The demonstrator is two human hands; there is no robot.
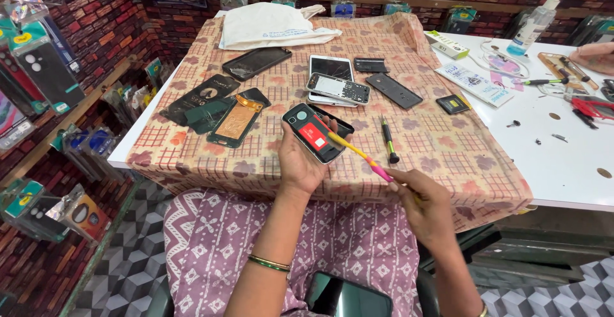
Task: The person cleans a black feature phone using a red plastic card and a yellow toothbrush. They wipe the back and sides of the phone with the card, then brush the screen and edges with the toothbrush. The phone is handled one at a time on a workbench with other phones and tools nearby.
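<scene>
My left hand (299, 162) holds an opened phone (311, 131) with a red inner panel, tilted up above the table's near edge. My right hand (423, 203) grips a yellow and pink brush (358, 154), and its bristled tip rests on the phone's red panel. Just right of the phone a black and green screwdriver (387, 140) lies on the patterned cloth (441, 144).
Several phones, back covers and screens lie across the cloth, with a white cloth bag (272, 26) at the far edge. To the right, the bare white table (563, 163) carries screws, tools, a spray bottle (536, 23) and another person's hand (595, 56). A dark phone (345, 298) rests on my lap.
</scene>
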